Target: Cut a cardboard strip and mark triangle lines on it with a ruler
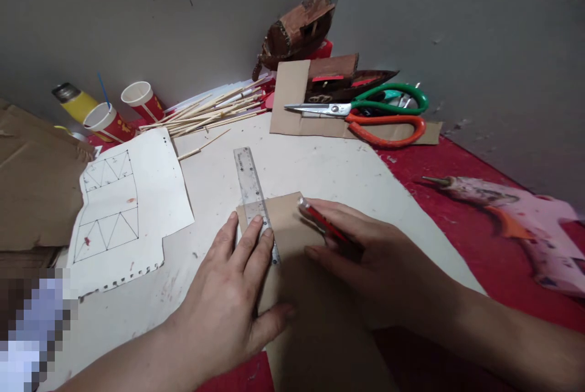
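Note:
My left hand [235,285] lies with fingers spread, pressing on a clear plastic ruler [249,177] and a brown cardboard piece [315,319] beneath it. The ruler crosses the cardboard's far left corner and extends beyond its edge onto the white sheet. In my right hand [375,252] is a red pencil [326,221], gripped above the cardboard to the right of the ruler. The pencil's pale, silvery end points away from me and toward the left; its other end is hidden in my hand.
On the left lies paper [155,197] with truss drawings, beside folded cardboard [41,178]. Behind are paper cups [141,102], a yellow bottle [75,102] and thin wooden sticks [214,111]. Scissors [388,111], model boats [297,29] and a pink glue gun [516,215] are right.

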The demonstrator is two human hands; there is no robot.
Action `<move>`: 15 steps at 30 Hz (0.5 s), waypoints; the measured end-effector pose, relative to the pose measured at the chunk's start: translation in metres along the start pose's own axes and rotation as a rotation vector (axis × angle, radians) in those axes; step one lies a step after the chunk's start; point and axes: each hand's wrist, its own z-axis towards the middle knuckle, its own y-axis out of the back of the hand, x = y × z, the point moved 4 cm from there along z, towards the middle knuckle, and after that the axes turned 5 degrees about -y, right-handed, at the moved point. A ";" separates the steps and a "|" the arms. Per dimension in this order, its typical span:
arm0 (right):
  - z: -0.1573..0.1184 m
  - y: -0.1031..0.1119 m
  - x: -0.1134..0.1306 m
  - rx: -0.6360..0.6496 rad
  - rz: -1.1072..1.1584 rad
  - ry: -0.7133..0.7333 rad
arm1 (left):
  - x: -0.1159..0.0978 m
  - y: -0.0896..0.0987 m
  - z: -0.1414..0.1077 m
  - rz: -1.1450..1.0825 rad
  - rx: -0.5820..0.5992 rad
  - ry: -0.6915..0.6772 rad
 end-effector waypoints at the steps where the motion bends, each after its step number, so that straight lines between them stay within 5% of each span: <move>1: 0.002 0.001 -0.001 0.016 0.087 -0.092 | 0.000 -0.001 -0.002 -0.013 -0.008 0.003; 6: 0.008 0.005 -0.008 0.007 0.509 -0.491 | 0.000 -0.004 -0.011 -0.077 -0.071 0.002; 8: 0.009 -0.001 -0.008 0.116 0.700 -0.574 | -0.002 -0.005 -0.013 -0.086 -0.081 -0.016; 11: 0.007 -0.010 -0.004 0.334 0.870 -0.603 | -0.004 -0.004 -0.013 -0.054 -0.064 -0.050; 15: 0.005 -0.009 -0.002 0.309 0.864 -0.555 | -0.009 -0.001 -0.010 0.067 -0.077 -0.098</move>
